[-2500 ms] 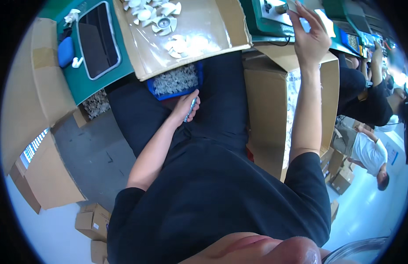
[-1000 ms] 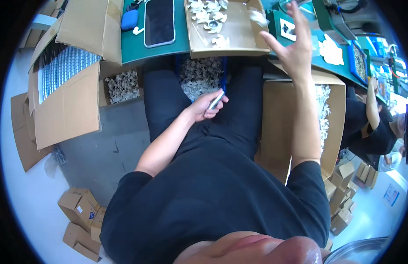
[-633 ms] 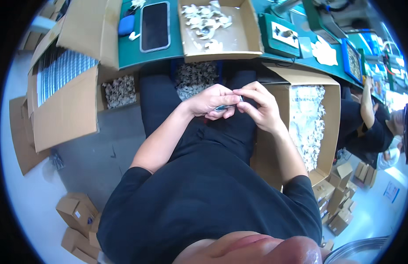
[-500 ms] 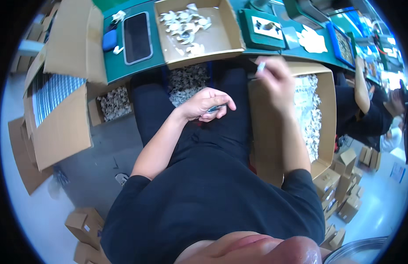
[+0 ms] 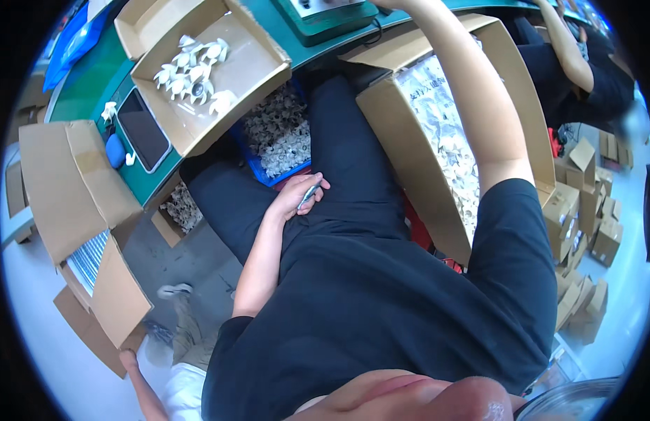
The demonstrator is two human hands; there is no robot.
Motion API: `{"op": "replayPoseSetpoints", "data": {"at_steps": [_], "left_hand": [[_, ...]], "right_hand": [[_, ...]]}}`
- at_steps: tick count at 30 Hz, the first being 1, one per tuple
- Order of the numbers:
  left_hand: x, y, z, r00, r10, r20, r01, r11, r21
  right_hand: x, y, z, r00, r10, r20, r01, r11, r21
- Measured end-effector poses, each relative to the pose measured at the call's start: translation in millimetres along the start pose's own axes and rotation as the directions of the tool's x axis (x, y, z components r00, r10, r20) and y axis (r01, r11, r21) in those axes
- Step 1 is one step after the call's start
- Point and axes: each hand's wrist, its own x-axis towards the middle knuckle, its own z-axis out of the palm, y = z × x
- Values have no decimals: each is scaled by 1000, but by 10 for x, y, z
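My left hand (image 5: 301, 194) rests in my lap, fingers curled around a slim silvery metal tool (image 5: 309, 196) whose exact kind I cannot make out. My right arm stretches up over the bench; only the edge of my right hand (image 5: 393, 3) shows at the top of the picture, beside a green box-shaped fixture (image 5: 325, 25) with a pale top plate. Its fingers are cut off by the rim. A shallow cardboard tray (image 5: 251, 43) on the bench holds several white, pronged plastic parts (image 5: 191, 74). Below the bench, between my legs, a blue crate (image 5: 291, 173) is filled with similar small parts.
At my right stands a tall open carton (image 5: 416, 165) with plastic film and white parts. A phone (image 5: 144, 130) and a blue case (image 5: 115, 150) lie left of the tray. An open carton (image 5: 58, 182) stands at left. One person (image 5: 184, 393) is at lower left, another (image 5: 574, 63) at right.
My view has turned, so the bench appears tilted. My right hand has moved from above the right carton up to the fixture. A person has come into view at lower left.
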Motion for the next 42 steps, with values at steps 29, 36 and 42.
{"op": "replayPoseSetpoints", "data": {"at_steps": [29, 36, 42], "left_hand": [[189, -4, -239, 991, 72, -113, -72, 997, -3], [176, -64, -338, 988, 98, -122, -96, 995, 22], [168, -59, -307, 988, 102, -119, -99, 995, 34]], "right_hand": [[-2274, 1621, 1076, 917, 80, -392, -115, 991, -67], [-1429, 637, 323, 700, 41, -713, 253, 920, 301], [-402, 174, 558, 698, -144, -702, 155, 987, -48]]}}
